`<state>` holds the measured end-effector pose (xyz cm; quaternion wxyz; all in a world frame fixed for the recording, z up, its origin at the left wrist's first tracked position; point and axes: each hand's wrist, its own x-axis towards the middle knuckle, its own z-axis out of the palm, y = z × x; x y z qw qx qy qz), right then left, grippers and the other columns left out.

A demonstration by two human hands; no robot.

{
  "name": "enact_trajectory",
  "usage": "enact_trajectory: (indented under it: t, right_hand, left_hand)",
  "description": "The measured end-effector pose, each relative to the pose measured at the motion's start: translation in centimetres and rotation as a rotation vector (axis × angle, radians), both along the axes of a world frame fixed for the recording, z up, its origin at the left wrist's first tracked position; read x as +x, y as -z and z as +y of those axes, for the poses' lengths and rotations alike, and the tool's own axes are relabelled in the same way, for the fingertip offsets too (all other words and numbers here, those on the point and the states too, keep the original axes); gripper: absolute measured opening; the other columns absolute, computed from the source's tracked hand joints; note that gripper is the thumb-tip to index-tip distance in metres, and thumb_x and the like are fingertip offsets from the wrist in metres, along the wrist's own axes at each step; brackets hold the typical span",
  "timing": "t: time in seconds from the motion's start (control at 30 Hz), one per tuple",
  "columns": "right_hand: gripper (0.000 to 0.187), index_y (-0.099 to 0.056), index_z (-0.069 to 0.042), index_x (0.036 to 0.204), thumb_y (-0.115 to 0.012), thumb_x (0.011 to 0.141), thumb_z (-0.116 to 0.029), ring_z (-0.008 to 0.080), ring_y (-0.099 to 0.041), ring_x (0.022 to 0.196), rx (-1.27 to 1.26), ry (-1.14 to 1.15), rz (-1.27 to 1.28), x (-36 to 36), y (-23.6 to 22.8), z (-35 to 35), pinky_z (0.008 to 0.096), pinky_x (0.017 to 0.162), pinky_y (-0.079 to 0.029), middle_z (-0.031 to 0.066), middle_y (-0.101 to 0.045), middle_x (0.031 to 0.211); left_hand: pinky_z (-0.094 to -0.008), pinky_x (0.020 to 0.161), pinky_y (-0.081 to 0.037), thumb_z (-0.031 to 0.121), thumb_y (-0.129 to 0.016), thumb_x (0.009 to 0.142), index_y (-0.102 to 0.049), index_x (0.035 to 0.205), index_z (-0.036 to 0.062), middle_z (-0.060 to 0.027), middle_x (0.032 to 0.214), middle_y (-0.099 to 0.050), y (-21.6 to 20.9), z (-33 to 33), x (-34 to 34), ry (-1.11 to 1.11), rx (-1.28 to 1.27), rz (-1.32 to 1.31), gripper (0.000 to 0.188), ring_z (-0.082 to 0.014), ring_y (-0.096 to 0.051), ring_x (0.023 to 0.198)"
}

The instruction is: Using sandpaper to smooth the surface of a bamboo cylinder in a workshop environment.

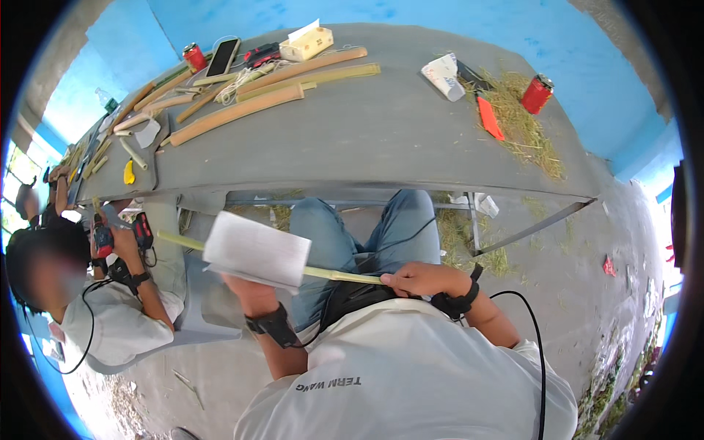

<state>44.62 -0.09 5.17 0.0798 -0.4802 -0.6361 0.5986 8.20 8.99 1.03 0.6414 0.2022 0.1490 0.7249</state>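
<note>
A long pale green bamboo stick (331,274) lies across my lap, running from lower right up to the left. My right hand (419,279) grips its near end. My left hand (246,282) holds a sheet of white sandpaper (257,251) folded around the stick's middle; the fingers are mostly hidden under the sheet. The stick's far tip (176,239) pokes out to the left of the paper. I sit on a chair in front of a grey table (367,139), knees under its edge.
On the table lie several bamboo strips (242,110), two red cans (537,93), a phone (222,56), a tissue box (308,44), an orange knife (490,117) and grass shavings. A person at left holds a red power tool (103,236).
</note>
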Motion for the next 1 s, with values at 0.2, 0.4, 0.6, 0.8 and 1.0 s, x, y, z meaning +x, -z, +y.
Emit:
enact_trajectory:
  t: [0.2, 0.4, 0.6, 0.8, 1.0]
  right_hand:
    - [0.076, -0.056, -0.006, 0.061, -0.036, 0.105, -0.065, 0.0207, -0.044, 0.058, 0.038, 0.045, -0.043, -0.5, 0.7, -0.6, 0.0361, 0.062, -0.042, 0.0058, -0.047, 0.056]
    - [0.076, -0.053, -0.004, 0.060, -0.039, 0.104, -0.064, 0.0187, -0.037, 0.055, -0.003, -0.057, -0.017, -0.8, -0.4, 0.5, 0.0370, 0.057, -0.037, 0.0042, -0.040, 0.054]
    - [0.074, -0.056, -0.006, 0.062, -0.038, 0.105, -0.063, 0.0174, -0.043, 0.056, -0.023, -0.050, -0.036, -0.4, 0.1, 0.7, 0.0345, 0.059, -0.040, 0.0024, -0.045, 0.055]
    - [0.070, -0.059, -0.001, 0.070, -0.040, 0.106, -0.059, 0.0210, -0.046, 0.061, -0.022, 0.033, -0.057, -1.6, -1.2, -0.2, 0.0370, 0.064, -0.044, 0.0090, -0.051, 0.060]
    - [0.067, -0.063, 0.003, 0.083, -0.043, 0.105, -0.057, 0.0240, -0.045, 0.062, -0.021, -0.048, -0.101, -1.9, -2.0, 0.3, 0.0384, 0.066, -0.045, 0.0144, -0.054, 0.064]
  left_hand:
    - [-0.0473, 0.092, -0.058, 0.042, -0.045, 0.106, -0.054, 0.136, 0.0046, -0.0159, 0.128, -0.063, 0.2, 0.0, 0.3, -0.057, -0.097, 0.208, 0.049, -0.0309, -0.064, 0.114]
    - [-0.0506, 0.091, -0.059, 0.036, -0.051, 0.104, -0.047, 0.142, -0.0014, -0.0184, 0.131, -0.061, -0.9, -2.2, -8.5, -0.434, 0.043, 0.726, 0.054, -0.0337, -0.066, 0.110]
    - [-0.0531, 0.102, -0.052, 0.052, -0.042, 0.105, -0.047, 0.146, 0.0073, -0.0134, 0.135, -0.060, -0.5, -1.5, -1.0, -0.384, 0.026, 0.648, 0.061, -0.0364, -0.062, 0.118]
    - [-0.0516, 0.097, -0.055, 0.044, -0.047, 0.105, -0.050, 0.142, 0.0049, -0.0137, 0.133, -0.061, -0.3, -1.5, 1.9, -0.038, -0.045, 0.083, 0.054, -0.0332, -0.064, 0.115]
    - [-0.0517, 0.098, -0.055, 0.051, -0.040, 0.106, -0.046, 0.147, 0.0038, -0.0201, 0.142, -0.055, -1.8, -4.4, -8.5, -0.289, -0.119, 0.309, 0.063, -0.0363, -0.060, 0.123]
